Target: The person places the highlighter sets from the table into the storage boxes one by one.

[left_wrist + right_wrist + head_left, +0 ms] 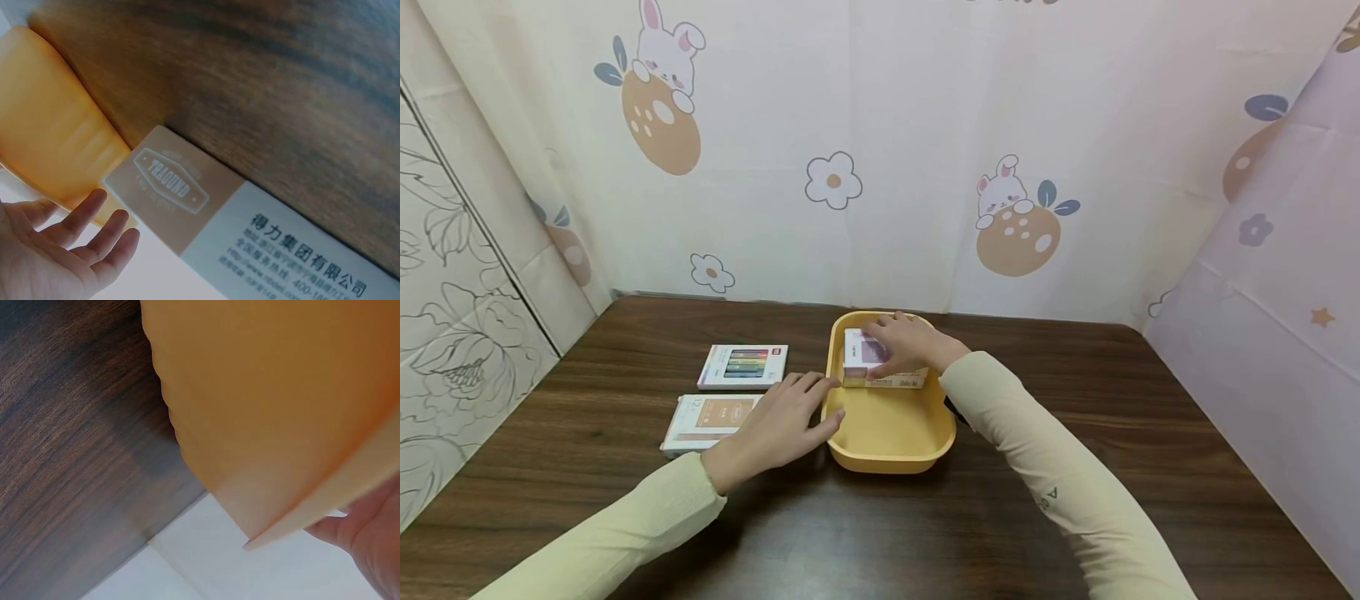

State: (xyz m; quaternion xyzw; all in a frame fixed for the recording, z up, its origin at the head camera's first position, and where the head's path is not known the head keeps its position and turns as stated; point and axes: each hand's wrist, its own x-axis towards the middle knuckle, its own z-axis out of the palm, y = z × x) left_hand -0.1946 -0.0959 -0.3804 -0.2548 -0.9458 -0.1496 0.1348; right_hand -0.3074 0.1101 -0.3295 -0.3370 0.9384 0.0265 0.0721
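A yellow plastic basket (891, 427) stands on the table. In its far half sits a white and purple box (856, 354). My right hand (913, 343) reaches over the right rim and grips this box from above, thumb at the near side and fingers across the top. The right wrist view shows mostly the basket's outer wall (269, 394), which hides the box. Beside the left rim, my left hand (782, 421) has its fingers spread and relaxed, fingertips right at the rim. Under and behind it lies a white box with a tan panel (707, 417), its printed side (165, 178) facing the left wrist camera.
Farther back on the left lies a flat white box (757, 364) with a window showing several coloured sticks. The dark wooden table (1075, 400) runs back to a patterned curtain (902, 250). Another curtain (1285, 333) hangs along the right side.
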